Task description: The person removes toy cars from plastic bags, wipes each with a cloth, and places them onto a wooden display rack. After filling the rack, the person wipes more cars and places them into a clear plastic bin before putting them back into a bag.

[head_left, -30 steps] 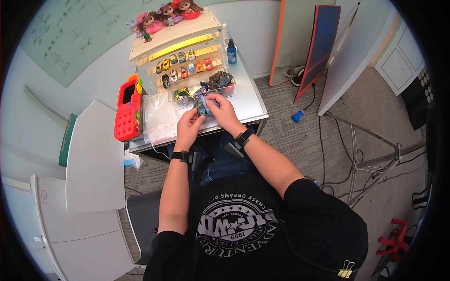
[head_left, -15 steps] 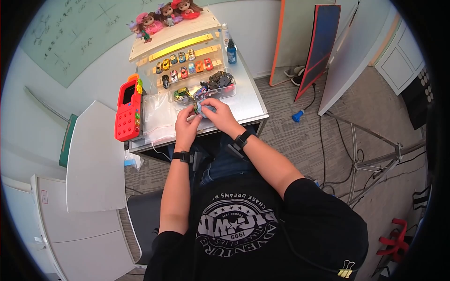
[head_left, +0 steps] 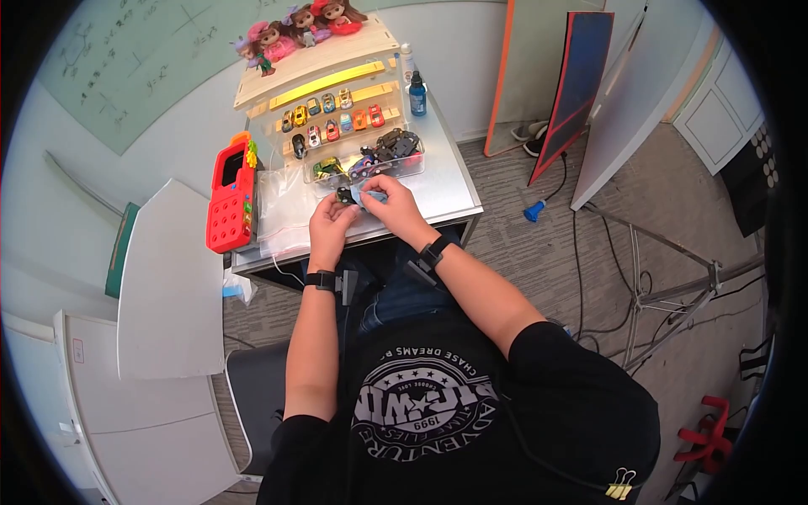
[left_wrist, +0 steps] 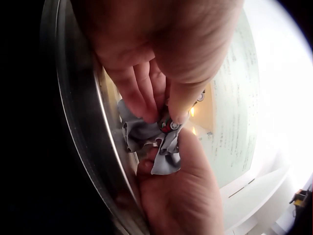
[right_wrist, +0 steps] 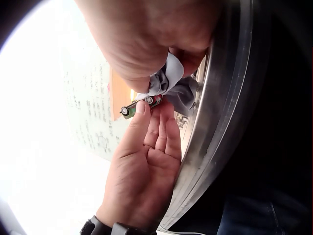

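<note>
My left hand (head_left: pixel 332 223) pinches a small green toy car (right_wrist: pixel 128 110) between thumb and fingers, just above the near edge of the table. In the right wrist view the car's wheels and a bit of red show beside the thumb. A crumpled grey-blue cloth (right_wrist: pixel 173 71) is bunched in my right hand (head_left: pixel 397 207), whose fingers press it against one end of the car. Seen from the left wrist, a loose flap of the cloth (left_wrist: pixel 166 164) hangs between both hands. Part of the car is hidden by the cloth and fingers.
Behind the hands stands a clear bin (head_left: pixel 411 165) of toy cars and black pieces. Further back, more cars line a stepped wooden rack (head_left: pixel 311 74) topped with dolls. A red toy (head_left: pixel 227 202) stands left, a blue bottle (head_left: pixel 417 97) back right.
The left hand has shifted slightly left and turned the car, so its dark end now sticks out left of the cloth. The right hand keeps the cloth against it.
</note>
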{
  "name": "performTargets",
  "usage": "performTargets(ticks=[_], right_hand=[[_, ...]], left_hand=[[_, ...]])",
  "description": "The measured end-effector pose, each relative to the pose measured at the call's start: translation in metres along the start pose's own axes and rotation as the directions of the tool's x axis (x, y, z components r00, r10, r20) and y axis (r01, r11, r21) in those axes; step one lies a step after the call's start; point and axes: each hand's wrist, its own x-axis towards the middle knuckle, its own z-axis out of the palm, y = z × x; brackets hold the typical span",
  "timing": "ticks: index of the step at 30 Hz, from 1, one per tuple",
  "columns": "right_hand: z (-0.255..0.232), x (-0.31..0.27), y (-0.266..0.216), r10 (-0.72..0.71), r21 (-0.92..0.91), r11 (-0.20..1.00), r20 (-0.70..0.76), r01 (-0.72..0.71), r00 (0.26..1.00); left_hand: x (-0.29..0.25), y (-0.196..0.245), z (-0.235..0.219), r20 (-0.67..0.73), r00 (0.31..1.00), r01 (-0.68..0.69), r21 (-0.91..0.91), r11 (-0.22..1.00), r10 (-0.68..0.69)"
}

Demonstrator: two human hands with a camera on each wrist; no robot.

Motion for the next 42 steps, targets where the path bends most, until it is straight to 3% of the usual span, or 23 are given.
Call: performTargets(ticks=[5, 8, 10, 13, 17, 19, 25, 27, 30, 33, 37, 39, 42], right_hand=[[-0.001, -0.002, -0.003, -0.005, -0.002, 1.000, -0.003, 0.005, 1.000], [-0.001, 0.000, 0.000, -0.021, 0.032, 0.999, -0.019, 0.022, 1.000], [-0.001, 0.000, 0.004, -0.040, 0.059, 0.997, -0.031, 0.041, 0.999], [-0.002, 0.000, 0.000, 0.006, 0.086, 0.996, -0.017, -0.004, 1.000], [-0.002, 0.000, -0.001, 0.000, 0.077, 0.997, -0.009, 0.001, 1.000], [-0.002, 0.000, 0.000, -0.016, 0.075, 0.997, -0.017, 0.017, 1.000], [-0.002, -0.002, -0.004, 0.003, 0.087, 0.996, -0.046, 0.001, 0.999], [-0.004, -0.003, -0.006, -0.004, 0.014, 1.000, 0.015, 0.004, 1.000], [-0.004, -0.006, -0.008, -0.077, -0.031, 0.997, -0.003, 0.077, 0.997], [-0.002, -0.008, -0.004, -0.156, -0.057, 0.986, -0.022, 0.155, 0.988], [-0.002, -0.009, -0.004, -0.134, -0.001, 0.991, -0.029, 0.134, 0.991], [-0.002, -0.009, -0.004, -0.113, 0.038, 0.993, -0.035, 0.115, 0.993], [-0.003, -0.009, -0.004, -0.114, 0.052, 0.992, -0.040, 0.116, 0.993]], left_hand=[[0.001, 0.001, -0.002, 0.016, 1.000, 0.018, -0.039, 0.999, -0.017], [0.001, -0.001, 0.003, 0.070, 0.997, 0.012, 0.065, 0.998, -0.016], [-0.002, 0.003, 0.008, 0.106, 0.993, 0.014, 0.339, 0.941, -0.053], [-0.007, 0.015, 0.014, 0.056, 0.994, 0.067, 0.380, 0.923, -0.095], [-0.005, 0.009, 0.008, 0.070, 0.996, 0.040, 0.263, 0.964, -0.061], [-0.002, 0.003, 0.002, 0.083, 0.996, 0.023, 0.073, 0.997, -0.029], [-0.003, 0.014, -0.001, 0.076, 0.995, 0.065, 0.079, 0.995, -0.071], [-0.006, 0.024, -0.003, 0.030, 0.992, 0.118, 0.047, 0.992, -0.119], [-0.004, 0.042, -0.008, -0.003, 0.999, 0.046, 0.136, 0.990, -0.046], [0.010, 0.083, 0.006, -0.005, 1.000, 0.015, 0.161, 0.987, -0.014], [0.063, 0.131, 0.032, 0.058, 0.998, 0.011, 0.408, 0.913, -0.038], [0.104, 0.135, 0.040, 0.067, 0.993, 0.048, 0.485, 0.873, -0.092], [0.160, 0.128, 0.053, 0.037, 0.997, 0.025, 0.627, 0.779, -0.062]])
